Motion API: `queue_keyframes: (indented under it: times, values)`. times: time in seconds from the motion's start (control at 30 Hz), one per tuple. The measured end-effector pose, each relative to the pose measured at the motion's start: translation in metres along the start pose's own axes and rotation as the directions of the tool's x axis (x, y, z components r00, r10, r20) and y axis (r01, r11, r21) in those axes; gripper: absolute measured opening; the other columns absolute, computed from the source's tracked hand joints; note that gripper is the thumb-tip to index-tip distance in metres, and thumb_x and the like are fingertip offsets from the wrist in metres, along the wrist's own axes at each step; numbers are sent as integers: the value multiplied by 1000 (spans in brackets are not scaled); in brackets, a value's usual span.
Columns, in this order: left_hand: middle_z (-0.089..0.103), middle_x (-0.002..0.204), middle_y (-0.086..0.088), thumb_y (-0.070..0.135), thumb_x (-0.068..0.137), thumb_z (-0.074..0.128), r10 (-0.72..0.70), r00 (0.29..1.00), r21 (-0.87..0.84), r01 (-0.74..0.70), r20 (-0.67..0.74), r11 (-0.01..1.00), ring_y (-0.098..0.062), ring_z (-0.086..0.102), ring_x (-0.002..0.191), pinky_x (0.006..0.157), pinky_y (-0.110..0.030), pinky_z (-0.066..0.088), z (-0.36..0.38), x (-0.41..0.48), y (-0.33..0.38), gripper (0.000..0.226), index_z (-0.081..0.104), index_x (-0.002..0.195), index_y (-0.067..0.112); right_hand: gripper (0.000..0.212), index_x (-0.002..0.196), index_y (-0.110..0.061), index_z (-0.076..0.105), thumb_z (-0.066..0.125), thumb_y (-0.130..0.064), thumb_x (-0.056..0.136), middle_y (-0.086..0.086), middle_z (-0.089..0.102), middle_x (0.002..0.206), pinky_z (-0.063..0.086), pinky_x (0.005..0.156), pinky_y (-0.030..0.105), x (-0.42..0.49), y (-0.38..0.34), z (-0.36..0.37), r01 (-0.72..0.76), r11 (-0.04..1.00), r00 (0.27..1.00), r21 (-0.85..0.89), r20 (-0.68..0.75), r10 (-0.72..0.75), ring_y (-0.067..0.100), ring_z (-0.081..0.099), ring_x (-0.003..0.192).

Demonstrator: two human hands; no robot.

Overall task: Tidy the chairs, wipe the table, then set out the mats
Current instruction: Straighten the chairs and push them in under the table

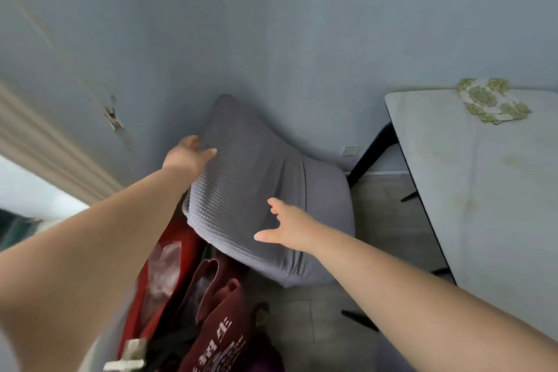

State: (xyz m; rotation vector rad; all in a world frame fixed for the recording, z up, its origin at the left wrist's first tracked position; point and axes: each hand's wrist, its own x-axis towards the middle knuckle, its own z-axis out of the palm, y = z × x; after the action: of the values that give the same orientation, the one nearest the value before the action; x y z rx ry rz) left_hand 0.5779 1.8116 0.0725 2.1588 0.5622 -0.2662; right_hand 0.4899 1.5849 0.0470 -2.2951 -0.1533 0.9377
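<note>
Chair (241, 184) in a grey ribbed cover stands against the blue wall (271, 24), just left of the table (483, 190), its backrest facing the camera. Left hand (188, 155) grips the backrest's upper left edge, thumb lying on the front, fingers curled behind. Right hand (290, 228) is at the backrest's lower right, fingers spread wide and thumb out, holding nothing; whether it touches the cover is unclear. Green-and-white mat (492, 101) lies on the table's far corner. Red bags (163, 266) and a maroon garment (223, 326) sit beside the chair, lower left.
</note>
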Motion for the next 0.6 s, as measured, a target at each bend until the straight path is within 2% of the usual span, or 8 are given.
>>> queue_keyframes:
  times: [0.1, 0.17, 0.37, 0.47, 0.6]
  values:
    - [36, 152, -6, 49, 84, 63, -88, 994, 31, 86, 69, 996, -29, 42, 134, 108, -39, 37, 9, 37, -7, 86, 20, 152, 19, 97, 154, -20, 9, 68, -49, 83, 4, 23, 159, 32, 114, 38, 31, -12, 7, 17, 1000, 998, -21, 55, -16, 21, 30, 143]
    - [35, 152, -6, 53, 80, 66, -119, 984, -5, 121, 134, 993, -29, 42, 133, 110, -42, 37, 17, 57, -13, 93, 18, 152, 20, 97, 155, -17, 8, 68, -47, 84, 5, 23, 159, 30, 114, 36, 51, -19, 14, 32, 999, 996, -23, 81, -30, 21, 28, 143]
    - [42, 147, -5, 38, 75, 78, -153, 961, -182, 197, 229, 963, -25, 47, 127, 107, -47, 40, 30, 91, -32, 96, 20, 150, 23, 96, 152, -7, 11, 68, -46, 85, 12, 23, 157, 28, 114, 37, 97, -47, 52, 80, 995, 989, -56, 130, -72, 26, 27, 142]
    - [50, 139, -6, 28, 76, 78, -206, 939, -266, 280, 275, 922, -26, 53, 120, 103, -49, 44, 37, 100, -45, 84, 33, 146, 18, 110, 150, 4, 2, 71, -47, 81, 22, 16, 156, 27, 116, 36, 117, -60, 88, 53, 986, 998, -160, 46, -46, 31, 27, 142]
    - [58, 127, -4, 15, 75, 79, -233, 924, -305, 326, 303, 895, -25, 57, 113, 100, -47, 46, 42, 104, -45, 69, 47, 136, 17, 114, 147, 11, 1, 73, -45, 78, 28, 22, 151, 35, 111, 43, 132, -68, 113, -18, 976, 994, -216, -109, -5, 36, 32, 137]
